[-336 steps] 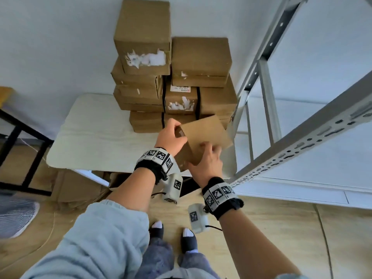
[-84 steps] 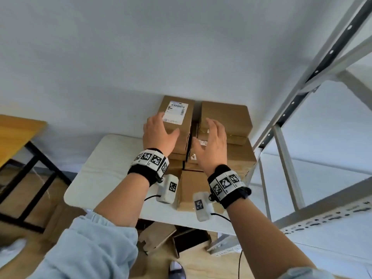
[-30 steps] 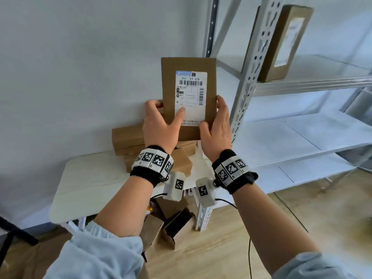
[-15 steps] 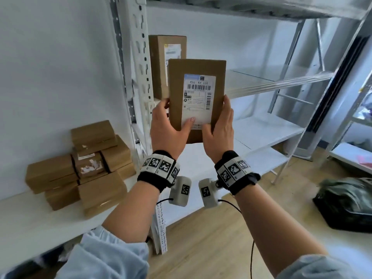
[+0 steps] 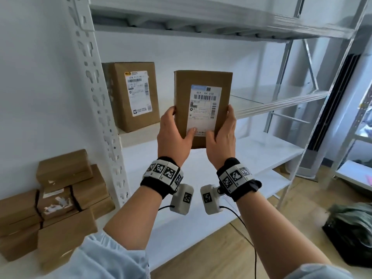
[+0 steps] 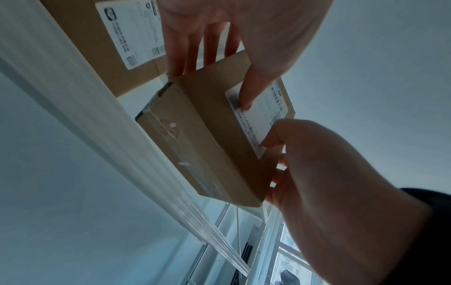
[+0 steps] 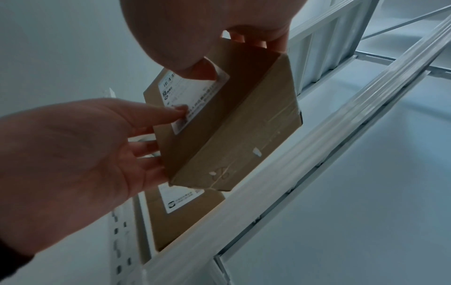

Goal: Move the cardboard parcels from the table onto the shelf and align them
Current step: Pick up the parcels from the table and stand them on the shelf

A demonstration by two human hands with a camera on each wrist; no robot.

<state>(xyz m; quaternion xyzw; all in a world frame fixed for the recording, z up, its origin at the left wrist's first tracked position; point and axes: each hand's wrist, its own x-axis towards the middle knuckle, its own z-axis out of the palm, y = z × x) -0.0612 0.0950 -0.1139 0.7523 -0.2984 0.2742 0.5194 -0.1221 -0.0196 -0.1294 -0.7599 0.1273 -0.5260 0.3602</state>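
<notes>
Since half a second ago the view has swung further right and the held parcel has come closer to the shelf, so the stack on the desk now sits low at the left. Nearest, the left hand (image 5: 174, 135) and the right hand (image 5: 221, 135) clasp the lower half of a flat brown cardboard parcel with a white barcode label (image 5: 202, 106), each thumb pressed on the label face and the fingers curled behind its side edges. The parcel is upright, long axis vertical, label toward the person, and clear of any surface. To the near left, the remaining brown cardboard parcels (image 5: 60, 200) lie stacked on the white desk (image 5: 12, 267). Farther off, the white metal shelf board (image 5: 138, 135) carries one upright brown labelled box (image 5: 132, 95) at its far left. The held parcel hangs just right of that box and nearer than it; both hands are equally close, so setting it down probably means pushing forward and lowering beside the box.
</notes>
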